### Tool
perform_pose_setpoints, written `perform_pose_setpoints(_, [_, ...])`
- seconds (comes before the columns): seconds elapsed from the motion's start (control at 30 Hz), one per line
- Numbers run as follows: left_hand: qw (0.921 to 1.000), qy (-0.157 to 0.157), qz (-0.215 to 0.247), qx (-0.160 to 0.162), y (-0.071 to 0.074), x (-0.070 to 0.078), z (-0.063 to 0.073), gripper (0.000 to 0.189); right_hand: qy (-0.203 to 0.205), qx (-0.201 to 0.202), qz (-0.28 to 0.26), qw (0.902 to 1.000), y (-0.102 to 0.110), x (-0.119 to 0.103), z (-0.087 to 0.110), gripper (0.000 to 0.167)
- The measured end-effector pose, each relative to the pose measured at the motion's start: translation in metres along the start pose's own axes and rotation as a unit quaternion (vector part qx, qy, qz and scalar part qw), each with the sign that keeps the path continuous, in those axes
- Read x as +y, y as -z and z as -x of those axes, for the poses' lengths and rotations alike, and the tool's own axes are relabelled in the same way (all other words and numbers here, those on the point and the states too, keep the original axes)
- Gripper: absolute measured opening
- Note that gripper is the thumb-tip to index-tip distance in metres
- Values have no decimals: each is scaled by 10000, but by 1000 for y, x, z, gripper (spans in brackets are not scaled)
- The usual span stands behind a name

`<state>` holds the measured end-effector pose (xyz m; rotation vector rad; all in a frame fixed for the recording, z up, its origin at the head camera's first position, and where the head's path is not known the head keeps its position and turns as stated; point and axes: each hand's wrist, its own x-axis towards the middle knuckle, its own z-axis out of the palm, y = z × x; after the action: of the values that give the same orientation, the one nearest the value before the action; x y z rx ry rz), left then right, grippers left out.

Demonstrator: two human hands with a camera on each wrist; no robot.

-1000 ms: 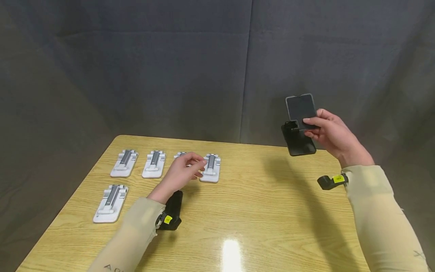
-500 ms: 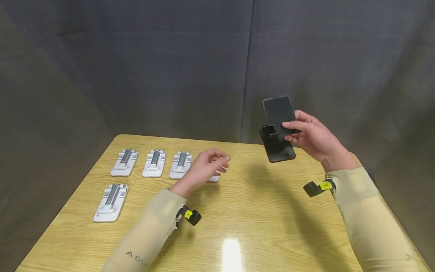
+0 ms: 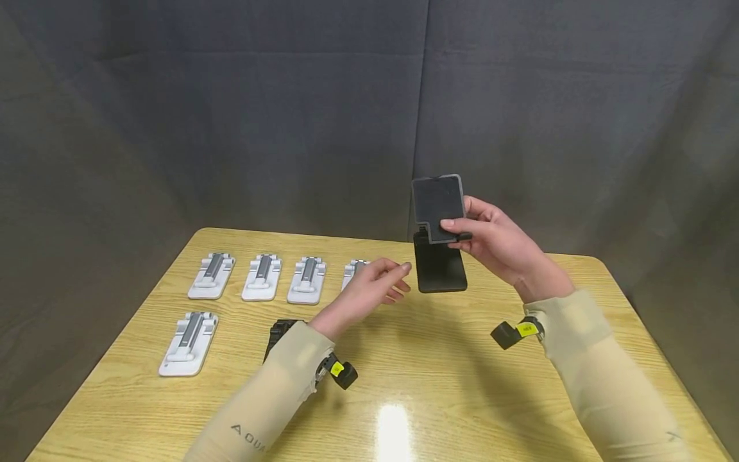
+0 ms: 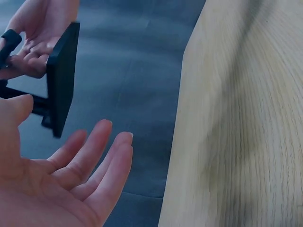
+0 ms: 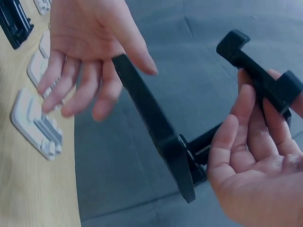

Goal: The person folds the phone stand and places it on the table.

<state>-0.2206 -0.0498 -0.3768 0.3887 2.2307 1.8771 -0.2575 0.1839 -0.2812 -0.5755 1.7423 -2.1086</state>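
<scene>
An unfolded black phone stand (image 3: pixel 437 205) is held up above the back of the table by my right hand (image 3: pixel 502 247). Thumb and fingers pinch the lower right part of its upper plate. Below that plate hangs the flat base (image 5: pixel 156 127), joined by a hinged arm. My left hand (image 3: pixel 369 292) reaches in from the left with nothing in it, its fingers spread and loosely bent beside the base. In the left wrist view, the base (image 4: pixel 64 78) stands just beyond the left fingertips.
Folded white phone stands lie in a back row, such as one at far left (image 3: pixel 210 277), with another white stand (image 3: pixel 187 344) in front. A black stand (image 3: pixel 280 333) lies partly hidden under my left sleeve. A dark curtain (image 3: pixel 288 128) hangs behind the wooden table (image 3: pixel 404 372).
My right hand has carried the black phone stand leftward and slightly down. My left hand has moved right, toward it, passing over the white stands.
</scene>
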Motion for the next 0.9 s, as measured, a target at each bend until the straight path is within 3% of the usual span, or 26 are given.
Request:
perform_pose_setpoints(0.33, [9994,263,135,-175,-8,6,1,57,102,-29,138,9998,-20,9,-3,12])
perform_pose_setpoints(0.67, [9952,24,802,-562,-13,8,2,46,67,-101,343,9993,-31,15,-3,22])
perform_pose_setpoints(0.9, [9885,125,1306,-755,-10,7,5,43,78,12,600,9982,-32,19,-3,27])
